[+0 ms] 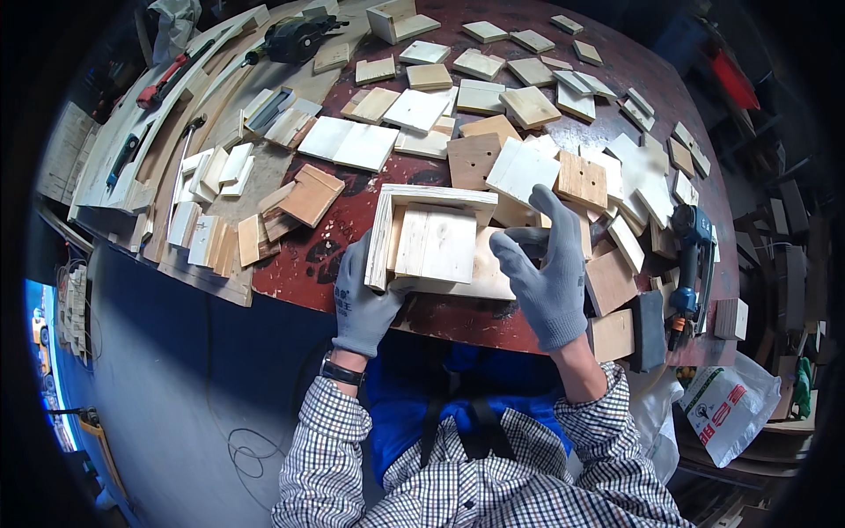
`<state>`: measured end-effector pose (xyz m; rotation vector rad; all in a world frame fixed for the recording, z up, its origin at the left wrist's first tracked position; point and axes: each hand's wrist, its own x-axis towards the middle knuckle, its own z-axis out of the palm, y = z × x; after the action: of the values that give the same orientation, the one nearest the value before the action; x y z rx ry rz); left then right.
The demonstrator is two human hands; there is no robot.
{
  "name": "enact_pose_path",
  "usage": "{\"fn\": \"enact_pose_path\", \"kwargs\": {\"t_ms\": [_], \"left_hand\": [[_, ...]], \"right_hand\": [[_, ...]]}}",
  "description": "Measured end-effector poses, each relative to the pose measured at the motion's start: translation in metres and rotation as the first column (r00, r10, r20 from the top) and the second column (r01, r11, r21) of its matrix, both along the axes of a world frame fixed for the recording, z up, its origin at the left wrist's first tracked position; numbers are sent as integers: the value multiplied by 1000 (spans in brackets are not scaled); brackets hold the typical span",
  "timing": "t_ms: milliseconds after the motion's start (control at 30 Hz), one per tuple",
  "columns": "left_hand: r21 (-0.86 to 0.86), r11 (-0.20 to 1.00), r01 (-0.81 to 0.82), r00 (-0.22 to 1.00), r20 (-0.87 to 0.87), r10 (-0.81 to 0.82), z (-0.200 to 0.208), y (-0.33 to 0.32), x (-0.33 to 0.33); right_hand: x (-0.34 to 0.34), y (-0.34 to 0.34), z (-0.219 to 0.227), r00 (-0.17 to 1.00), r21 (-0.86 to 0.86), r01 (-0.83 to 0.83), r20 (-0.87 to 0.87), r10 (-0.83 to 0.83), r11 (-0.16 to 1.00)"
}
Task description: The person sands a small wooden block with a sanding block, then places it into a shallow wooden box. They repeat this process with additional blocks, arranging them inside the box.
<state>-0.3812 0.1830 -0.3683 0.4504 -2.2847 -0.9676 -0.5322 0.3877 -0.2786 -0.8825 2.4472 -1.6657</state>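
Note:
My left hand (363, 299), in a grey glove, grips the left side of a small open wooden box (380, 242) near the table's front edge. The box has a left wall and a far wall joined at a corner. Within that corner lies a pale wooden block (436, 245), and a longer light board (495, 268) shows beneath it to the right. Just right of the box is my right hand (556, 286), also gloved, with thumb and fingers spread and nothing visible between them. Some left fingers are hidden under the box.
Loose wooden pieces (422, 110) cover much of the dark red table (304, 273). A blue nail gun (693, 264) and a dark grey block (650, 330) sit on the right. Farther left are a hammer (192, 128), a red-handled tool (163, 84) and a black power tool (295, 40).

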Motion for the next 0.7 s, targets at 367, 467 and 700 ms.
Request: {"fn": "enact_pose_path", "kwargs": {"t_ms": [367,467,700], "left_hand": [[-43,999,-12,1000,-13,12,-2,-4,0],[-34,999,-25,1000,-13,24,2,0,0],[-49,998,-34,999,29,35,-1,-2,-1]], "right_hand": [[28,-35,-29,754,288,-33,-621,213,957],[23,-26,-30,793,275,-88,-562,234,957],[22,-22,-38,868,254,-163,-423,261,953]]}}
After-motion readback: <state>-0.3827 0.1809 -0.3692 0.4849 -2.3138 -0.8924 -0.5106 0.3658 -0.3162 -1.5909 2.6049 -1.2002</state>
